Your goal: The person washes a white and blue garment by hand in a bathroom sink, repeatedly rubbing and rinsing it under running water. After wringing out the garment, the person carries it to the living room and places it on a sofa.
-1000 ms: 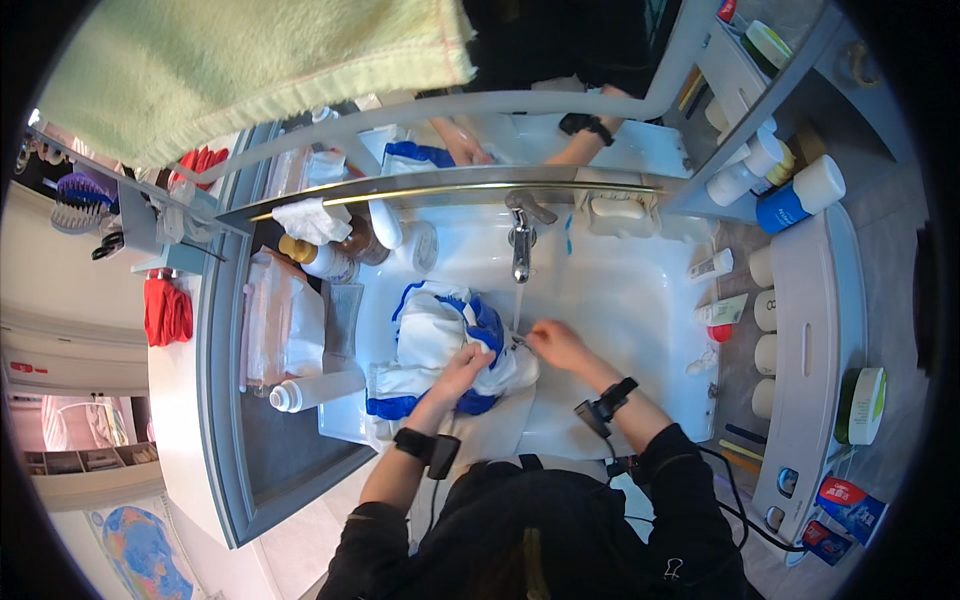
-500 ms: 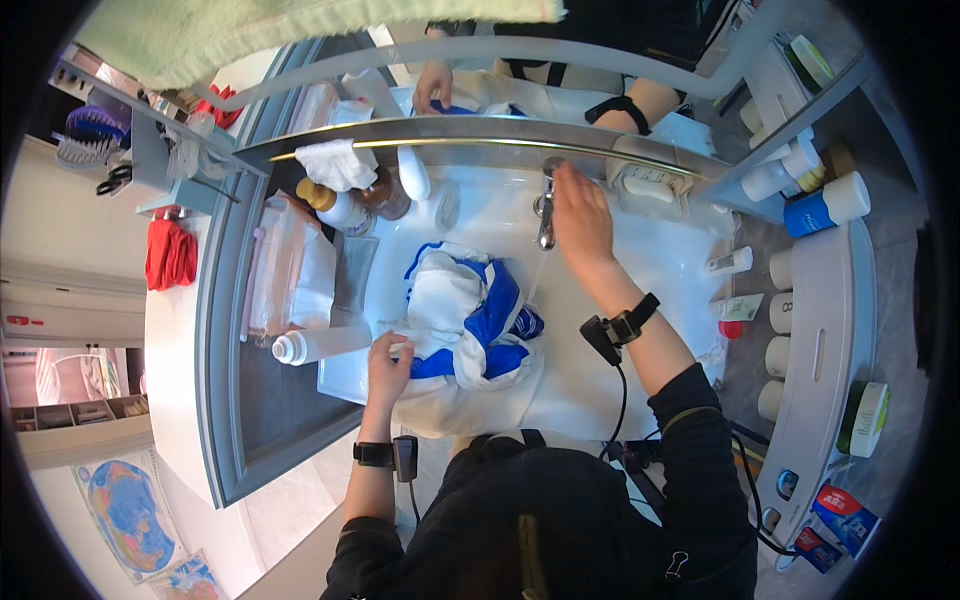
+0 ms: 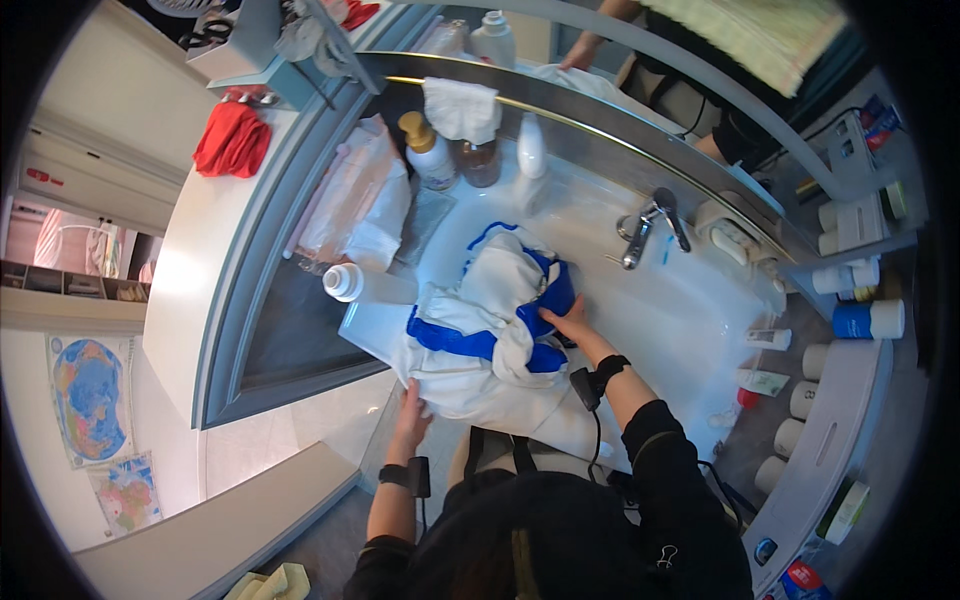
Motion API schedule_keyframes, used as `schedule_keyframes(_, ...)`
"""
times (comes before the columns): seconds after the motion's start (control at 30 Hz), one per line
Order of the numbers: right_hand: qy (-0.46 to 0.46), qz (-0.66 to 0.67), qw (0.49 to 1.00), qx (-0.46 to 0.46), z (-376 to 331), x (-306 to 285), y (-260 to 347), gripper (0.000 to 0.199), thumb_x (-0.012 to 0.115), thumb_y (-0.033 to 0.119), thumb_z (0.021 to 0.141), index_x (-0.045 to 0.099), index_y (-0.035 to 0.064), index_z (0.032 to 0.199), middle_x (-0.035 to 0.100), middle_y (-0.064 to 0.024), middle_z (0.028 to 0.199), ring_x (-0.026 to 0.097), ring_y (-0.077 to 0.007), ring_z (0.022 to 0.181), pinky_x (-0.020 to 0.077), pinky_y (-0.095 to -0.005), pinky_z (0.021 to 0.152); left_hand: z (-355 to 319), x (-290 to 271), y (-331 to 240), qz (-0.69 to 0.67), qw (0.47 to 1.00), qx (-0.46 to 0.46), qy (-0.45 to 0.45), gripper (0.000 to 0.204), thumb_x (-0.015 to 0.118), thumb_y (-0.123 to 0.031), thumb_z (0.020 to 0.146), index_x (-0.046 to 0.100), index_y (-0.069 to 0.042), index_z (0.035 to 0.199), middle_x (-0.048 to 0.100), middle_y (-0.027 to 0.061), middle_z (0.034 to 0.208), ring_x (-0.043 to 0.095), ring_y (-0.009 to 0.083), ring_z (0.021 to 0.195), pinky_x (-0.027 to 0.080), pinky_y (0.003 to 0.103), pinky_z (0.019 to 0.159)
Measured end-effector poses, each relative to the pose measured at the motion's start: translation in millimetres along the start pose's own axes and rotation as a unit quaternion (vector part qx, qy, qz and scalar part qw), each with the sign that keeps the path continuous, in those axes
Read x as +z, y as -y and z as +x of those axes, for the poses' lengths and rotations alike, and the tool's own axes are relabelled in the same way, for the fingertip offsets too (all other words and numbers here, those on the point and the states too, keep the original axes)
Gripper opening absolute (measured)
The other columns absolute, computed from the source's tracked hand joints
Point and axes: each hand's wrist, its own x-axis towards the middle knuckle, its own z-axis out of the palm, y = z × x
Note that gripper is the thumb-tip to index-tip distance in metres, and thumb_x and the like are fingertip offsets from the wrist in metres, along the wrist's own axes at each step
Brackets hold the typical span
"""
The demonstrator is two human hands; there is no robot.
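A white garment with blue panels (image 3: 490,345) lies bunched at the left front of the white basin (image 3: 680,350), its white cloth spreading over the front rim. My right hand (image 3: 574,322) grips the garment's blue part from the right, thumb on top and the other fingers hidden beneath the cloth. My left hand (image 3: 408,422) is at the garment's lower left edge, by the basin's front corner. Its fingers point away from me, thumb apart, fingertips touching the white cloth. The chrome tap (image 3: 652,226) stands behind and to the right, with no hand on it.
A white bottle (image 3: 370,286) lies at the basin's left edge. Behind it stand a gold-topped pump bottle (image 3: 430,155), a brown bottle (image 3: 478,162) and a white bottle (image 3: 530,150). A soap dish (image 3: 728,238) sits right of the tap; a white shelf (image 3: 825,460) lines the right.
My right hand has left the tap and come down onto the garment's blue part. My left hand has slid toward me along the garment's edge. The view has turned.
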Motion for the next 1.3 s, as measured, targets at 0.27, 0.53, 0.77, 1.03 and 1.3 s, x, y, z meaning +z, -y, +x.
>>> schedule_keyframes(0.27,-0.057,-0.059,0.954,-0.29,-68.0,-9.8,21.4,0.05,0.066,0.016,0.075,0.048,0.0021,0.119,0.052,-0.0253,0.118,0.053,-0.0411,0.106,0.045,-0.0432,0.086,-64.2,1.9,-70.0,0.098,0.965,0.173,0.173,0.041,0.051,-0.018,0.095,0.043,0.001,0.131,0.058,0.0127,0.12,0.057,0.0191,0.107,0.045,0.032,0.092)
schedule_keyframes(0.53,0.097,-0.283,0.842,-0.449,-175.7,-3.9,38.8,0.054,0.07,0.019,0.07,0.055,0.0039,0.119,0.047,-0.0201,0.123,0.047,-0.0387,0.113,0.0432,-0.0436,0.093,-80.6,152.7,-93.2,0.286,0.773,0.281,0.492,0.046,0.052,-0.012,0.094,0.037,-0.004,0.137,0.049,0.0116,0.129,0.046,0.02,0.121,0.038,0.035,0.101)
schedule_keyframes(0.77,0.152,-0.079,0.899,-0.403,-175.5,-2.0,6.1,0.058,0.067,0.025,0.07,0.052,0.0029,0.122,0.045,-0.0219,0.127,0.041,-0.0367,0.121,0.0365,-0.0414,0.102,-88.5,125.8,-85.4,0.635,0.394,0.487,0.451,0.099,0.08,-0.04,0.066,0.027,-0.008,0.144,0.033,0.0182,0.142,0.024,0.0317,0.137,0.019,0.049,0.11)
schedule_keyframes(1.03,0.445,0.078,0.885,-0.115,-84.2,-47.0,43.1,0.049,0.063,0.032,0.085,0.05,0.005,0.124,0.058,-0.0113,0.116,0.053,-0.0221,0.11,0.0434,-0.0345,0.093,-44.3,135.4,-78.5,0.667,0.347,0.552,0.359,0.06,0.079,-0.028,0.058,0.058,-0.011,0.112,0.058,0.0062,0.104,0.053,0.0267,0.105,0.039,0.04,0.088)
schedule_keyframes(1.3,0.259,0.06,0.959,0.096,53.7,-8.7,59.0,0.054,0.065,0.039,0.086,0.053,-0.0007,0.12,0.062,-0.016,0.112,0.061,-0.0252,0.101,0.0501,-0.0368,0.085,-47.0,106.9,-97.9,0.602,0.482,0.498,0.397,0.038,0.073,-0.034,0.069,0.067,-0.009,0.098,0.067,0.0086,0.086,0.062,0.027,0.082,0.043,0.036,0.078)
